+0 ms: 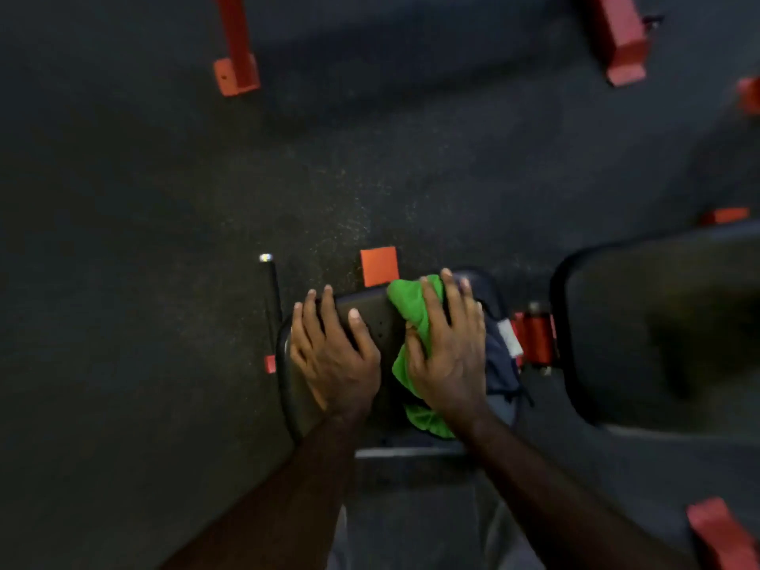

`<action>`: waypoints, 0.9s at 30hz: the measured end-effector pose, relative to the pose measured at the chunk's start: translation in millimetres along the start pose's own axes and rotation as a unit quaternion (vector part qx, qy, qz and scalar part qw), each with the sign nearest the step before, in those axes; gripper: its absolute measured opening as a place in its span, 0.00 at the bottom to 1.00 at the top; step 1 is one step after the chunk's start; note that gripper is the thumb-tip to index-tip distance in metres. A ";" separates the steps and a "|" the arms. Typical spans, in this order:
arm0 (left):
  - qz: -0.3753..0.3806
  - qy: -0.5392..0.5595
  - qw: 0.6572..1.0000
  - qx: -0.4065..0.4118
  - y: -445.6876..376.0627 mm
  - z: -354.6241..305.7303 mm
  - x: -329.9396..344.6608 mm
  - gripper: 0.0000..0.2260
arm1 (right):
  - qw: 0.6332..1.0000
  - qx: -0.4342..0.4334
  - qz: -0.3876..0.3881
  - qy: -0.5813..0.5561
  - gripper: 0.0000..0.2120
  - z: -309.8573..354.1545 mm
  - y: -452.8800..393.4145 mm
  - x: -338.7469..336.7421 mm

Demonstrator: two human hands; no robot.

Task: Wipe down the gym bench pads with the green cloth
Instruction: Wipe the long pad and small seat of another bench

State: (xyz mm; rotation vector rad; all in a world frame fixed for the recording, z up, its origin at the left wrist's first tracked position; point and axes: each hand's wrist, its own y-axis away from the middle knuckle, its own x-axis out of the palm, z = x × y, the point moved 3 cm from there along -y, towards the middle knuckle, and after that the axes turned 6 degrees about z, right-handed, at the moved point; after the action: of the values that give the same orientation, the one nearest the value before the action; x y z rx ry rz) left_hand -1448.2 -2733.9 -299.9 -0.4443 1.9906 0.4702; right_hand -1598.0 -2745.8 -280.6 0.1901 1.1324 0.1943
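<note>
A small black bench pad [372,318] lies below me at the centre of the view. My left hand [333,355] rests flat on its left part with the fingers spread. My right hand [450,355] presses the green cloth [407,306] onto the pad's right part, fingers straight over the cloth. The cloth bunches out above and below that hand. A larger black pad [658,322] lies to the right, blurred.
Red frame parts [534,337] join the two pads, and a red block [379,266] sits just beyond the small pad. A black bar with a chrome tip [269,290] stands to the left. More red frame legs [236,47] rest on the dark rubber floor [144,220].
</note>
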 end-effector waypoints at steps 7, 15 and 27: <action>0.050 0.003 0.998 0.032 5.2 2.2 -1.2 0.27 | 0.992 0.118 -0.052 -0.015 0.34 -30.6 30.0 -2.9; 0.062 -0.022 0.993 0.103 8.4 0.5 2.3 0.26 | 0.998 0.038 -0.045 -0.019 0.32 12.5 9.2 6.2; 0.038 -0.054 0.994 0.092 9.2 -4.8 4.9 0.27 | 0.995 0.072 -0.066 -0.038 0.30 -13.0 -26.4 -13.0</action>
State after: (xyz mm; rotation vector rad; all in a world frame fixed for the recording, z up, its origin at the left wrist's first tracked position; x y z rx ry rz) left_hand -1458.5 -2729.0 -301.0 -0.2246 1.9307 0.3468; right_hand -1613.7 -2773.9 -281.1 0.2464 1.0794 -0.0121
